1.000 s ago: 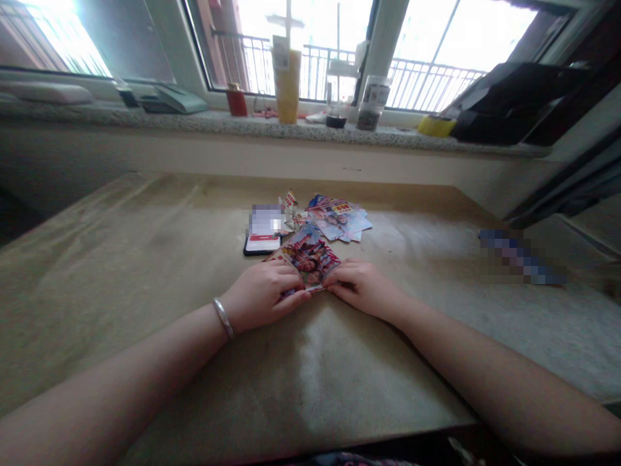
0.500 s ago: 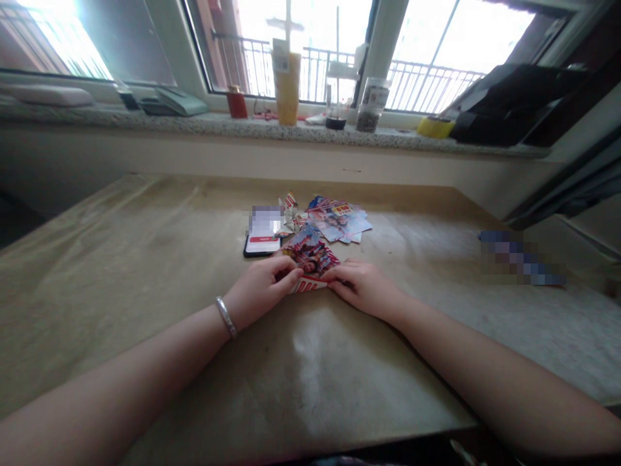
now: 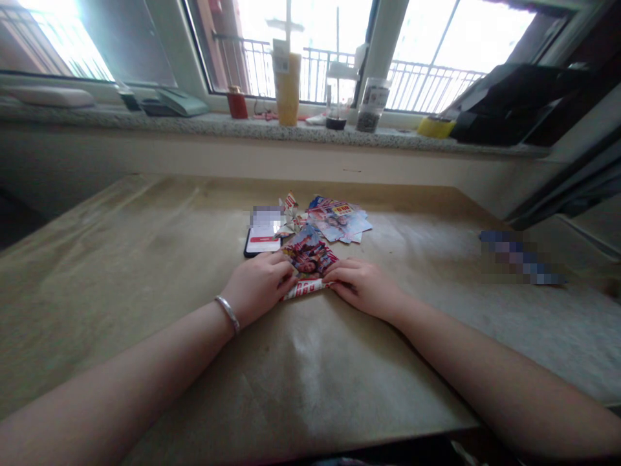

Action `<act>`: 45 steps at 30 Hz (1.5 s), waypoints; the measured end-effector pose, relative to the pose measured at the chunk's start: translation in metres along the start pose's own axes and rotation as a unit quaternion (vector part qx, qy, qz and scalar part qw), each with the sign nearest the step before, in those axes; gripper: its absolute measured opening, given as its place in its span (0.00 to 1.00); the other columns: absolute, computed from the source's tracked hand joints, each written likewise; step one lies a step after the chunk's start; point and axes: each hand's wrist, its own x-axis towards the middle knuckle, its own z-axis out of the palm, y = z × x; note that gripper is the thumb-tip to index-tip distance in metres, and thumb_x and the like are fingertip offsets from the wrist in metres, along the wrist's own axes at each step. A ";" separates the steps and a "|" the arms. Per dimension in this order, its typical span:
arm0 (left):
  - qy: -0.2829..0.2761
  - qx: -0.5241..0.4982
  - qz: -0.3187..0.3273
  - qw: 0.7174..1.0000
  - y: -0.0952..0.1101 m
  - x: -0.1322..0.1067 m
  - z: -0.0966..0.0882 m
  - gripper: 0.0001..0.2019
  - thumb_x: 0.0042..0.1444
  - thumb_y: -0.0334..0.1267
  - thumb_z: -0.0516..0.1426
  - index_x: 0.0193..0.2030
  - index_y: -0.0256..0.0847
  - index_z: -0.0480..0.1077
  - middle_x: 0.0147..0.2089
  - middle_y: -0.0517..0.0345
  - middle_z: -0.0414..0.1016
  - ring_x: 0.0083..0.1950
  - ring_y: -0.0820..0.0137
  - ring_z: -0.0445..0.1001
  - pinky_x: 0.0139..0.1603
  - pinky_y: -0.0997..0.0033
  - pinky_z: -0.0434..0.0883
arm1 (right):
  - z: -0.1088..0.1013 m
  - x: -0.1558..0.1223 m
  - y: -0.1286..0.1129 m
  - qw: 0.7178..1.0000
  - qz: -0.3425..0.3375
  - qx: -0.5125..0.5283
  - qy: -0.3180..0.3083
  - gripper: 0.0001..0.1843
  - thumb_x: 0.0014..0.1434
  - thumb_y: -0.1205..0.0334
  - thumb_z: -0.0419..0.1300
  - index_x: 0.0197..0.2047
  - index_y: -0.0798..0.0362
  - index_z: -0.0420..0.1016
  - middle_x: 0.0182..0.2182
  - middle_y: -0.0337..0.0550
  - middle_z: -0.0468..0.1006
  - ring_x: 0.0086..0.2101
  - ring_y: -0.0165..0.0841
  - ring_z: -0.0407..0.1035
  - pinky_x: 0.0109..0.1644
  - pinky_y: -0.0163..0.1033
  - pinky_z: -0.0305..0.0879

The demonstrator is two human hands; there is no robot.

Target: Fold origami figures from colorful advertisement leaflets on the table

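Note:
A colourful printed paper sheet (image 3: 306, 257) lies on the table between my hands, its near edge turned up into a white strip with red print. My left hand (image 3: 259, 285) is closed on the left end of that strip, with a silver bangle round the wrist. At the right end, the curled fingers of my right hand (image 3: 361, 285) pinch the paper. Just beyond the sheet sit a folded paper piece (image 3: 292, 217) with several points and a loose stack of printed sheets (image 3: 342, 219). Beside them, left, is a phone (image 3: 263, 243) with its screen lit.
The table (image 3: 145, 272) has a crinkled beige cover. A blurred-out bluish item (image 3: 521, 257) lies at its right side. Behind, the stone windowsill (image 3: 204, 123) carries a red jar (image 3: 237, 102), a tall yellow container (image 3: 288, 90), yellow tape (image 3: 435, 127) and a black bag (image 3: 509, 107).
My left hand has shifted slightly left and toward me, its fingers now lower over the paper. The white strip along the near edge looks flatter and narrower. My right hand has barely moved.

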 end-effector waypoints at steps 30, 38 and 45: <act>0.009 0.018 -0.040 0.999 -0.002 0.006 0.002 0.12 0.61 0.41 0.51 0.33 0.38 0.71 0.39 0.54 0.72 0.35 0.70 0.70 0.31 0.73 0.63 | 0.007 0.002 0.007 0.990 -0.029 -0.137 -0.009 0.15 0.62 0.65 0.53 0.48 0.47 0.76 0.41 0.46 0.75 0.39 0.35 0.66 0.42 0.39 0.64; 0.009 0.022 -0.046 0.999 -0.001 0.006 0.001 0.11 0.60 0.41 0.51 0.32 0.38 0.70 0.38 0.54 0.72 0.35 0.69 0.70 0.32 0.72 0.64 | 0.007 0.002 0.008 0.988 -0.033 -0.154 -0.011 0.15 0.63 0.64 0.52 0.49 0.46 0.76 0.40 0.46 0.75 0.38 0.34 0.65 0.41 0.39 0.62; -0.005 -0.001 0.026 1.000 -0.007 0.002 -0.002 0.09 0.60 0.34 0.50 0.38 0.43 0.72 0.41 0.56 0.72 0.41 0.69 0.70 0.36 0.73 0.66 | 0.006 0.002 0.007 0.988 -0.033 -0.149 -0.020 0.16 0.62 0.65 0.52 0.49 0.46 0.76 0.39 0.45 0.75 0.38 0.33 0.65 0.40 0.38 0.62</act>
